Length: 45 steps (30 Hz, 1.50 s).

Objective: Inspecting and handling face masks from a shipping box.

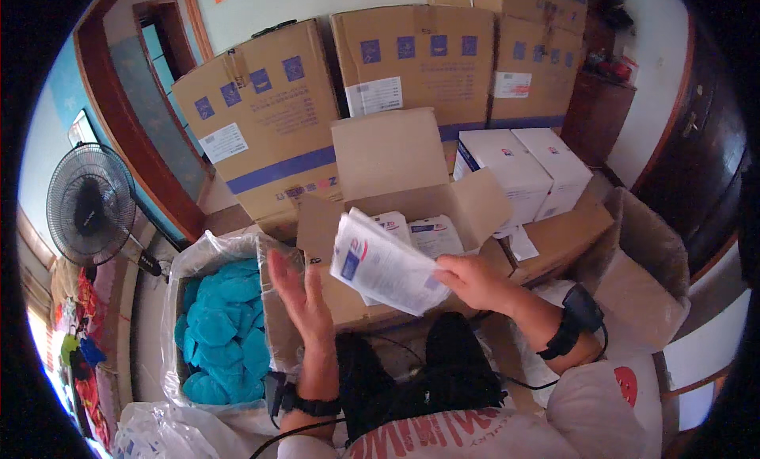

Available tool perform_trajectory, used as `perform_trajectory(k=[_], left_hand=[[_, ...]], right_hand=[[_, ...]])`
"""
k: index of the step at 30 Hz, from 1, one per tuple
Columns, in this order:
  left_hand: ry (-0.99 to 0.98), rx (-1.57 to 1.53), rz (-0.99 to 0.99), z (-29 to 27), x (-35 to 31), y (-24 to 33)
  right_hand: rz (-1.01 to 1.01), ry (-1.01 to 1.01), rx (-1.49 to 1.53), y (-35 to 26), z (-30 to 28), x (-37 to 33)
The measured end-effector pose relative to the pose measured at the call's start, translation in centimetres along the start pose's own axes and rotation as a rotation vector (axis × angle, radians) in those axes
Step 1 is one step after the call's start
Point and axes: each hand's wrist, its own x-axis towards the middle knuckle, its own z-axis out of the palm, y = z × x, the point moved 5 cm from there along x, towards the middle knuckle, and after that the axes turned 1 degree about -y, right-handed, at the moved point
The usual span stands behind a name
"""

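The right hand (477,282) is clamping the packets (386,265) by their lower-right end, near mid-frame; their long axis is slanting toward upper left. The left hand (307,302), fingers spread and empty, is waiting just left of them.

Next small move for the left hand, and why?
Probably bring the left hand in to steady the white packets: it is open beside them, apparently not touching, while the right hand grips them at one end and their upper edges look uneven.
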Motion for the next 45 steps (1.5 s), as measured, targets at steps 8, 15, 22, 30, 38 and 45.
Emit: perform_trajectory(k=[8, 15, 22, 30, 38, 45], left_hand=[[-1.046, 0.939, 0.272, 5.7, -2.3, 2.9], [-1.076, 0.868, 0.351, 5.9, -4.1, 1.5], [-1.092, 0.495, -0.184, 3.6, -5.6, -2.7], [-0.517, 0.109, -0.750, -1.8, -5.5, -9.5], [-0.299, 0.133, -0.423, -5.2, -0.9, -7.6], [-0.278, 0.527, -0.138, -4.7, -0.2, -3.4]], right_hand=[[-0.157, -0.336, -0.083, -3.3, 1.7, 1.0], [-0.098, -0.500, -0.288, -2.2, 3.0, 0.4], [-0.599, -0.316, -0.525, -4.6, 3.9, 0.2], [-0.941, -0.353, -0.571, -9.4, 6.1, -2.2], [-0.871, -0.224, -0.146, -11.5, 5.4, -6.1], [-0.292, -0.323, -0.121, -7.0, 4.3, -4.3]])
